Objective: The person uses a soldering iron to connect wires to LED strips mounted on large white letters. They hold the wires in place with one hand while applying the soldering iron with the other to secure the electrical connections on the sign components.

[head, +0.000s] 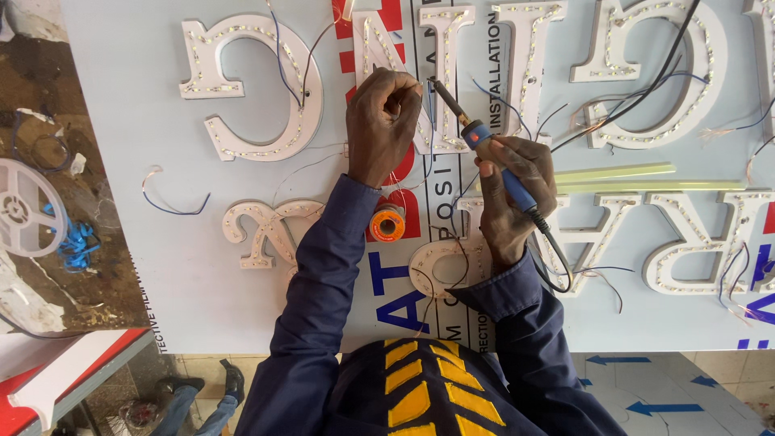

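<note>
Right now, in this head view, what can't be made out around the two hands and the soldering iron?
- What the left hand pinches: its curled fingers hide it.
- Whether the soldering iron tip touches a wire or the white letter: too small, partly behind the left hand.
- The iron's grip: the right hand covers it.
- The letters at top and right: cut off by the frame edges.

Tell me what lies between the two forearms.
In the head view, an orange solder spool sits on the board between the left sleeve and the right sleeve.
</note>
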